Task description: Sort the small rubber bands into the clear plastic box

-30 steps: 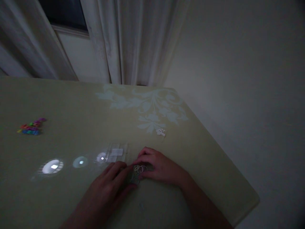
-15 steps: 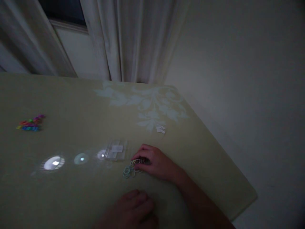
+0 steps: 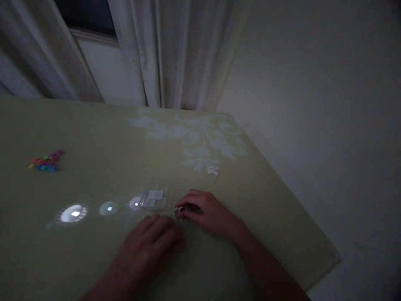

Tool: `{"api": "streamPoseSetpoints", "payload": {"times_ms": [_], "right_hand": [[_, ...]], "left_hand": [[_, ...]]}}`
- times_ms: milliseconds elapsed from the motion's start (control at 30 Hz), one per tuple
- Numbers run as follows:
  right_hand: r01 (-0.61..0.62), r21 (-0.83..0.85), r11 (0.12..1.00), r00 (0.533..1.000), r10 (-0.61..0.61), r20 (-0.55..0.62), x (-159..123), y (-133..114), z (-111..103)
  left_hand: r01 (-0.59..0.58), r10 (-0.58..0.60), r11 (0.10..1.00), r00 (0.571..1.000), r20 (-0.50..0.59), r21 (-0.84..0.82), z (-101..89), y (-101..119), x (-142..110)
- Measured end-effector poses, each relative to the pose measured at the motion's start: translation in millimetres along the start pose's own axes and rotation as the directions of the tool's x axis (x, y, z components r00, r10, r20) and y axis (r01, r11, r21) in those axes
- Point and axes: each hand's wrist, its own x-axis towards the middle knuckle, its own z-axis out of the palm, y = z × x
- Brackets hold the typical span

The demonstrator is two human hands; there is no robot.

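A bunch of small, thin pale loops that look like hair ties (image 3: 180, 210) lies on the table. My right hand (image 3: 202, 209) reaches in from the right, thumb and fingers closed around part of the bunch. Just left of it, my left hand (image 3: 153, 238) is held low with curled fingers, its fingertips against the bunch's left side. The bluish loops there are covered by this hand, and what its fingers hold is hidden. Directly behind the hands lies a clear plastic box (image 3: 159, 202) with compartments and a white label.
A small white piece (image 3: 212, 170), perhaps a tag, lies behind my right hand. Far left is a pile of small bright-coloured pieces (image 3: 46, 162). Lamp reflections shine on the glossy table (image 3: 94, 255). Curtains (image 3: 188, 54) and a wall (image 3: 313, 104) border it.
My left hand has moved forward from the near edge to the loops and now covers the bluish ones. My right hand has stayed nearly in place on the bunch.
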Motion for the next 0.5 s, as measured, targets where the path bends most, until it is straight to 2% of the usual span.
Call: {"api": "streamPoseSetpoints", "payload": {"times_ms": [67,100,167,233,367,500], "right_hand": [[-0.019,0.036,0.999,1.000,0.019,0.009,-1.9,0.8,-4.7],[-0.019,0.048,0.999,1.000,0.018,0.019,-2.8,1.4,-6.9],[-0.005,0.054,0.999,0.999,0.002,0.050,-4.1,2.3,-9.9],[0.007,0.035,0.999,0.996,-0.010,0.087,-4.5,2.5,-10.9],[-0.008,-0.016,1.000,0.991,0.010,0.134,-3.6,0.7,-8.9],[-0.006,-0.045,0.999,0.990,0.012,0.138,-3.5,-1.2,-4.6]], "left_hand": [[0.171,-0.162,0.982,0.981,0.105,-0.080,-10.9,-8.7,0.8],[0.209,-0.193,0.971,0.972,0.136,-0.113,-15.7,-12.0,1.2],[0.250,-0.219,0.959,0.954,0.206,-0.137,-22.1,-15.6,1.6],[0.261,-0.228,0.957,0.947,0.226,-0.130,-23.1,-16.3,0.6],[0.317,-0.291,0.942,0.936,0.199,-0.110,-13.2,-18.2,-5.5],[0.314,-0.307,0.948,0.946,0.107,-0.060,0.2,-21.1,-10.4]]}}
